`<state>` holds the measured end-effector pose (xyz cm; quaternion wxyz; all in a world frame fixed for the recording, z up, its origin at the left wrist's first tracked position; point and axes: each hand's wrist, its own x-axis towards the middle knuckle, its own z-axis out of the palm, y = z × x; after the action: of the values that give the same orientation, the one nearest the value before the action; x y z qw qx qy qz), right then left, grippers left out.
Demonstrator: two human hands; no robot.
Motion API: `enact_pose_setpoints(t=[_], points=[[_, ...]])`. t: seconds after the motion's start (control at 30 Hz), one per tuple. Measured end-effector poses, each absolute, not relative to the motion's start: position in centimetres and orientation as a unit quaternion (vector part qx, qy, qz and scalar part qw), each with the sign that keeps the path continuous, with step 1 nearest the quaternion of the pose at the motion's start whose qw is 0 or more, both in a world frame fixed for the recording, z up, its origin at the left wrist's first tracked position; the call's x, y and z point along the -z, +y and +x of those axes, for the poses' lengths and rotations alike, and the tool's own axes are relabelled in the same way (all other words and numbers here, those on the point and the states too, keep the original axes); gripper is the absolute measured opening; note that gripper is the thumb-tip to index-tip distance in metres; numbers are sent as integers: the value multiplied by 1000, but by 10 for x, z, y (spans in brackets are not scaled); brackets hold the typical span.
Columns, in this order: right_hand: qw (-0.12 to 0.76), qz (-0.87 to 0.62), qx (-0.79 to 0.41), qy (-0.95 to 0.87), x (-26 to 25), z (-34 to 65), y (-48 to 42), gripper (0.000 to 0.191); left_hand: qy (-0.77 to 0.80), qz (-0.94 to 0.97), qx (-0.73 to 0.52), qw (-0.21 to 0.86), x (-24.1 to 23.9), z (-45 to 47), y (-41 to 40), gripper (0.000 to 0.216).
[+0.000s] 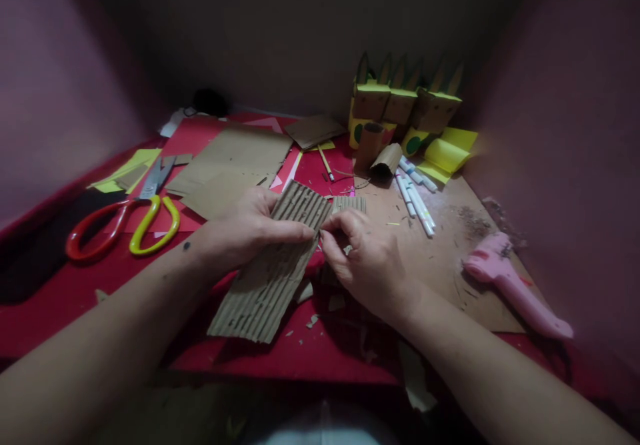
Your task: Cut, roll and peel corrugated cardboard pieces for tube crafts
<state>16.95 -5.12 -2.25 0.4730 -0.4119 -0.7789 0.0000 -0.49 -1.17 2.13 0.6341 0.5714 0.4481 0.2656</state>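
Observation:
A strip of corrugated cardboard [273, 278], its ridges bared, is tilted above the front of the red table. My left hand [250, 225] is closed on its upper part, with the thumb lying across the ridges. At the strip's right edge, my right hand [367, 258] pinches with thumb and forefinger; whether it grips the edge or a small shred of paper is too small to tell. Behind the right fingers shows a second ridged cardboard piece [350, 202]. Torn paper scraps [313, 321] lie below the hands.
Scissors [150, 198] with red and yellow handles lie left, beside flat cardboard [240, 155]. On the right are several markers [415, 198], a pink glue gun [515, 285] and yellow paper [450, 155]. Cardboard figures with pointed ears [405, 105] stand behind a cardboard tube [370, 145]. A pencil [326, 163] lies centrally.

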Motion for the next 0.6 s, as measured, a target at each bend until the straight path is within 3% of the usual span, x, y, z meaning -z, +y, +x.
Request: enact_pose_setpoints(t=[0.6], points=[[485,-433,-29,-759,19,172,-54,10,439,578,-270,633,-24,-5,-11,6]])
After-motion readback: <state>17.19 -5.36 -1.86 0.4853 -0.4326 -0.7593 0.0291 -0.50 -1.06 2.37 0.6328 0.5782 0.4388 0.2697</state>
